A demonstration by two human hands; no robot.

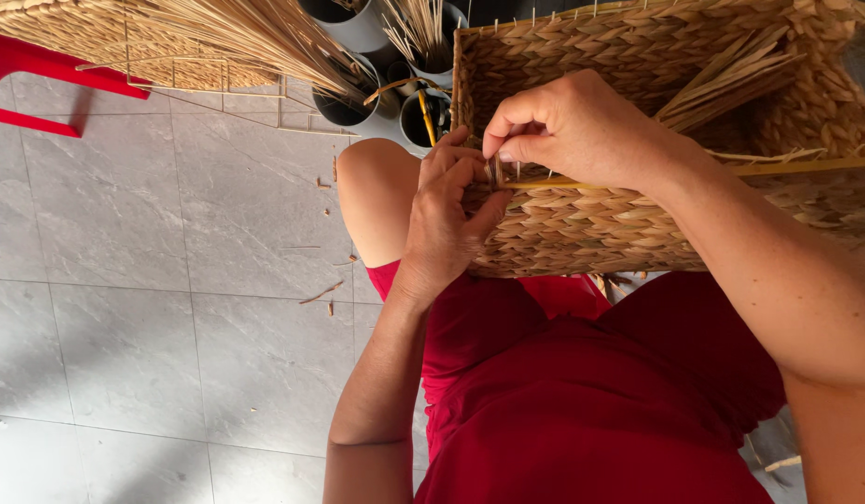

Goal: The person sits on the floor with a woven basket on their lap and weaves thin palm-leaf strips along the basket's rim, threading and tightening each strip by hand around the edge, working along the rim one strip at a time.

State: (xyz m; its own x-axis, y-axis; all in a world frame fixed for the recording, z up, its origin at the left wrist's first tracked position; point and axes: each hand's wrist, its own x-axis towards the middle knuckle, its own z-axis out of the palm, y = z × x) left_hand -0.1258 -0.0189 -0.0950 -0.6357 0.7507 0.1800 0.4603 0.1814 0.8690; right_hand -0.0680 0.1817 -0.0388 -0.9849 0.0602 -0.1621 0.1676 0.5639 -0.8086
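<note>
You braced the woven basket (638, 215) on your lap, left hand (446, 224) gripping its rim, right hand (572, 126) pinching a straw strand (496, 171) mid-weave; threading it next likely called for steady tension.

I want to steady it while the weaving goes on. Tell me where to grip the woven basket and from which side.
Grip the woven basket by its near wall, beside the left hand, coming from the lap side. It lies tipped on the lap, that wall flat and bare; the right hand pinches strands at the rim, so probably keep off there.
</note>
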